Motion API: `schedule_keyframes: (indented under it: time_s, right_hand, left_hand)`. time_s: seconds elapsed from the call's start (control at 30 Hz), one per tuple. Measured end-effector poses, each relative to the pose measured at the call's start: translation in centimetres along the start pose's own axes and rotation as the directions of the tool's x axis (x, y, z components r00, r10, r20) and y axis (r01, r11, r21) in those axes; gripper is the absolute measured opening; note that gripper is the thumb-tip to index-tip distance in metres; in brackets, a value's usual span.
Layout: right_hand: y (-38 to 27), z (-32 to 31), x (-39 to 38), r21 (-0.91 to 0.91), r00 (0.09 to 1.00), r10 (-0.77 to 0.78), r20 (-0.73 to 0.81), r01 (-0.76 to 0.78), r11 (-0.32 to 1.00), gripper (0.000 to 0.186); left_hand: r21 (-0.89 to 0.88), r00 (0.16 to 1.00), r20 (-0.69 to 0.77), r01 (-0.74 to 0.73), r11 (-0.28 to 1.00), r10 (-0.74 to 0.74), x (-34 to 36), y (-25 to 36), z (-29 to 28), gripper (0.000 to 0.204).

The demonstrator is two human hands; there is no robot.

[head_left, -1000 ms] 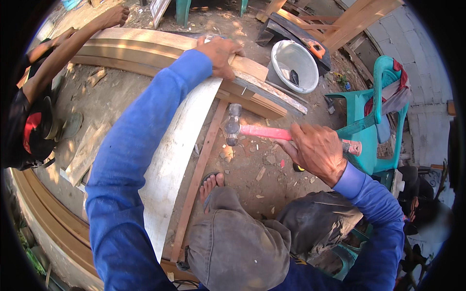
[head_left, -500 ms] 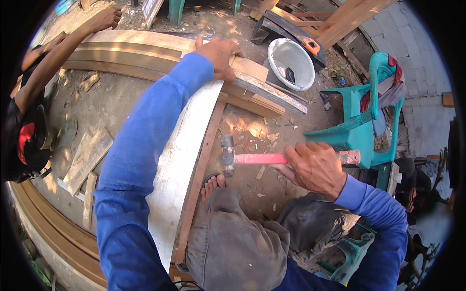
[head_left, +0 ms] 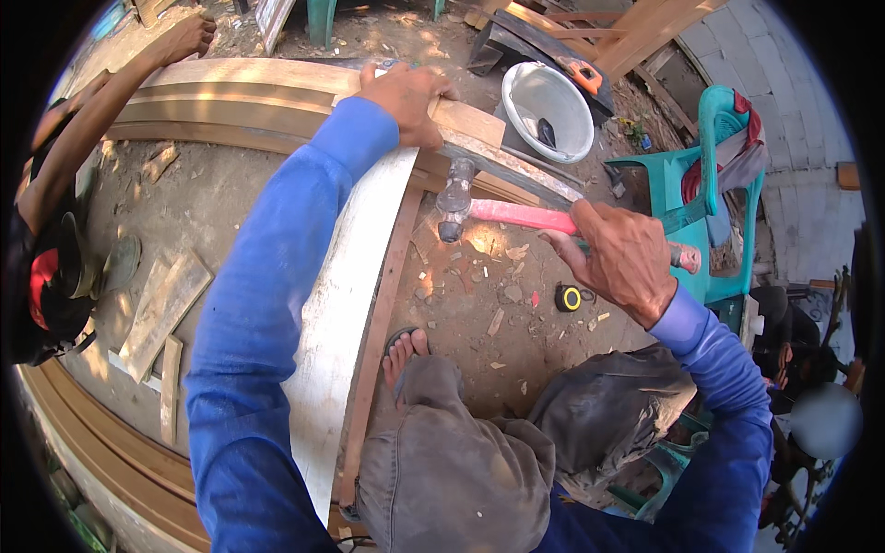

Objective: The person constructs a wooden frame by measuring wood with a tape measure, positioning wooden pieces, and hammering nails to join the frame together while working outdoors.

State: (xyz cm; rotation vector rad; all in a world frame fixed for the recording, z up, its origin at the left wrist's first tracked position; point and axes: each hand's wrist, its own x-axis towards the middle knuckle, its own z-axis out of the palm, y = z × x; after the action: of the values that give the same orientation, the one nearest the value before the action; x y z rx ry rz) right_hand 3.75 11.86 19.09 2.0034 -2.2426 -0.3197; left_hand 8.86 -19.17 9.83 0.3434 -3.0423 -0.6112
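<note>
My right hand [head_left: 622, 253] is wrapped round the red handle of a hammer [head_left: 521, 215]. The hammer's metal head meets, or nearly meets, the side of a narrow weathered strip [head_left: 539, 175] at the end of a wooden frame. My left hand [head_left: 406, 103] grips the top of the wooden beam [head_left: 249, 74] at that corner, its fingers bent over the wood. From the corner toward my lap runs a white board [head_left: 355, 276] with a brown wooden edge. Whatever lies behind the hammer head is hidden.
A co-worker's hand [head_left: 189, 39] rests at the beam's far left end. Beyond the corner stand a whitish bucket [head_left: 576, 111] and a green plastic chair [head_left: 724, 175]. A yellow-and-black tape measure [head_left: 568, 298] and wood scraps [head_left: 166, 313] lie on the ground.
My right hand has raised the hammer up and slightly right, bringing its head to the frame's corner. The tape measure has come into sight. My left hand keeps its place on the beam.
</note>
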Motion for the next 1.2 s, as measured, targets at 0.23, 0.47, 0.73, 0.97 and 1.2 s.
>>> schedule_keyframes:
  time_s: [0.23, 0.47, 0.73, 0.97, 1.2]
  right_hand:
    - [-0.4, 0.1, 0.0, -0.016, 0.935, -0.348, 0.069, 0.35, 0.937, 0.038]
    - [-2.5, 0.5, -1.0, -0.009, 0.949, -0.304, 0.089, 0.306, 0.952, 0.042]
    - [-1.1, 0.6, -0.2, 0.033, 0.99, -0.141, -0.015, 0.142, 0.989, 0.039]
    - [0.5, 2.3, -0.1, -0.006, 0.968, 0.24, -0.071, -0.241, 0.971, 0.04]
    - [-1.4, 2.4, -1.3, -0.048, 0.982, -0.186, 0.014, 0.187, 0.981, 0.039]
  left_hand:
    - [0.028, 1.0, 0.001, -0.026, 0.999, 0.026, -0.4, 0.1, -0.3, 0.073]
    - [-0.03, 0.999, 0.004, 0.046, 0.998, -0.046, 0.2, 0.3, 0.5, 0.054]
    - [-0.019, 0.956, -0.29, 0.04, 0.999, -0.044, 0.9, 0.3, 1.5, 0.033]
    - [0.179, 0.951, -0.307, 0.09, 0.98, -0.031, 1.0, 1.1, 1.8, 0.023]
    - [0.155, 0.917, -0.396, 0.018, 0.988, 0.045, 1.7, 0.1, 2.0, 0.02]
